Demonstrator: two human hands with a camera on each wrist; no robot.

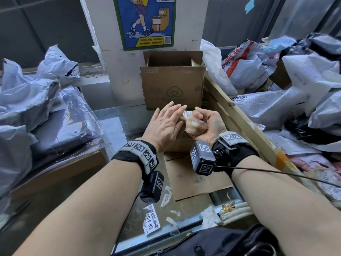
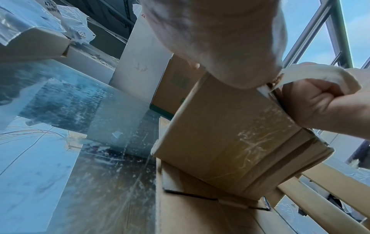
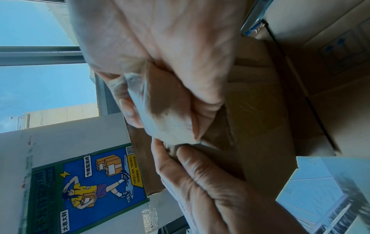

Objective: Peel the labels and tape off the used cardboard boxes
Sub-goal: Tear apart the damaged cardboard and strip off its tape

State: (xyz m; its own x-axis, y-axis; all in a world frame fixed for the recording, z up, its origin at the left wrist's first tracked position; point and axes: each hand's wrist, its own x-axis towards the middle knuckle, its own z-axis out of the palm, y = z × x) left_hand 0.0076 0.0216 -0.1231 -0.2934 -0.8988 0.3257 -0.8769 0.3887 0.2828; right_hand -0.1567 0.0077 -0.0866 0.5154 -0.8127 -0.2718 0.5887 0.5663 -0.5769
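A small brown cardboard box stands on a flattened carton at the middle of the table. My left hand lies on its top with straight fingers and presses it down. My right hand grips a crumpled wad of clear tape just right of the left hand. In the left wrist view a strip of tape runs from the box's upper edge into the right fist. The right wrist view shows the tape bunched under the right fingers, with the left hand below it.
An open cardboard box stands behind the hands against a pillar with a poster. Flattened cardboard lies on the glass table. Plastic mailer bags pile up left and right. Peeled labels lie near me.
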